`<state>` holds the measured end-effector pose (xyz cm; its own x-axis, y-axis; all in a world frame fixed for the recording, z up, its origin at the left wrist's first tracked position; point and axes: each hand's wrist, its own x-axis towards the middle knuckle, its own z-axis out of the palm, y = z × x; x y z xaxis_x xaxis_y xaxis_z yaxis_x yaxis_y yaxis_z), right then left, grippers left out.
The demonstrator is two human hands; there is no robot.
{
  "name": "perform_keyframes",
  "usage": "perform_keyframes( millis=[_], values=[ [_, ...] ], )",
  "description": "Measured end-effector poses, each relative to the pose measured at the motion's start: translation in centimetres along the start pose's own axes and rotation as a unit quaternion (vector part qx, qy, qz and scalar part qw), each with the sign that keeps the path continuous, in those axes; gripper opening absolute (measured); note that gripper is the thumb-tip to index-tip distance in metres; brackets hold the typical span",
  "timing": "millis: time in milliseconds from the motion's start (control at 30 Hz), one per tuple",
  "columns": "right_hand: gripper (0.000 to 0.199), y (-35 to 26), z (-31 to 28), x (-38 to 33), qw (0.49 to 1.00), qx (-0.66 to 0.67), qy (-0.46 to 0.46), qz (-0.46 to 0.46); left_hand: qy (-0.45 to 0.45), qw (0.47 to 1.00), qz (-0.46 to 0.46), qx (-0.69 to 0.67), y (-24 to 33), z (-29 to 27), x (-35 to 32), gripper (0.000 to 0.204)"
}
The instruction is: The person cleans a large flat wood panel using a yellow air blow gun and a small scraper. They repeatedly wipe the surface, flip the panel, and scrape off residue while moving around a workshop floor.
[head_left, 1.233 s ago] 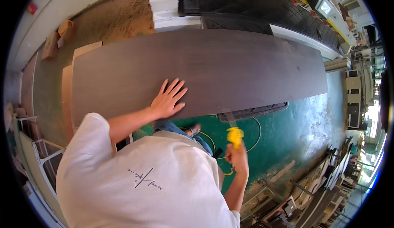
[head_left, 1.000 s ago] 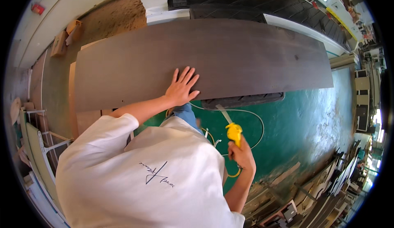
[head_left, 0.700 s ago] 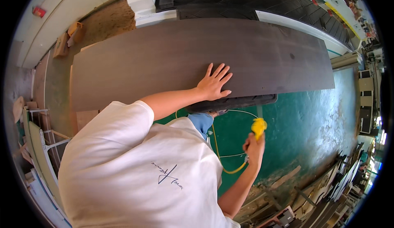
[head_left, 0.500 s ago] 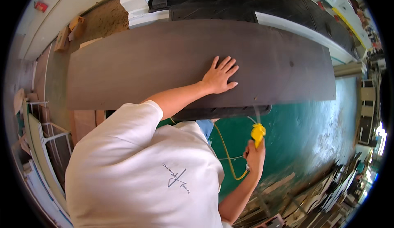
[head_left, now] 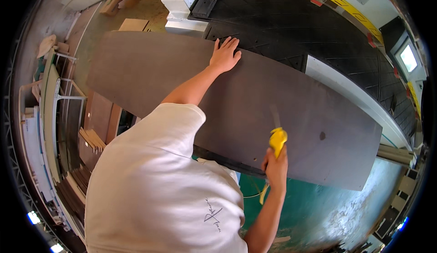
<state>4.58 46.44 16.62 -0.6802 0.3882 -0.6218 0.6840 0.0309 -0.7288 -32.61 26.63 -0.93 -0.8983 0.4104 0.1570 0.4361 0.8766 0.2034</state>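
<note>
A long grey-brown panel (head_left: 246,100) lies flat before me, running slantwise from upper left to lower right. On its far edge rests my left hand (head_left: 225,56), fingers stretched out and holding nothing. My right hand (head_left: 276,168) is wrapped round a yellow air blow gun (head_left: 278,138), whose thin nozzle points away from me above the panel. The nozzle is faint and blurred. From the gun's lower end a yellow hose (head_left: 263,194) hangs down beside my wrist. A dark spot (head_left: 322,136) marks the panel's right part.
Behind the panel is a black machine bed (head_left: 291,30) with a white frame and a yellow strip (head_left: 337,0). Racks with stacked boards (head_left: 50,130) stand at the left. Cardboard boxes (head_left: 111,3) sit at the far left, and green floor (head_left: 314,207) shows at lower right.
My left hand has slid to the far edge of the panel. The blow gun has moved from beyond the near edge to over the panel. My view has turned, so the panel appears slanted.
</note>
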Motion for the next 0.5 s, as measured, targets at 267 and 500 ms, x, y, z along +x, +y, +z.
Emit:
perform_keyframes(
  millis=[267, 500],
  values=[
    [0.036, -5.6, -2.3, 9.5, 0.979, -0.170, 0.016, -0.109, 0.042, 0.999, -0.023, 0.005, 2.0, 0.4, 0.5, 0.048],
    [0.026, -1.6, -17.3, 9.1, 0.983, -0.024, 0.177, 0.041, -0.036, 0.982, 0.186, -0.024, 16.2, 2.2, 1.7, 0.064]
  ],
)
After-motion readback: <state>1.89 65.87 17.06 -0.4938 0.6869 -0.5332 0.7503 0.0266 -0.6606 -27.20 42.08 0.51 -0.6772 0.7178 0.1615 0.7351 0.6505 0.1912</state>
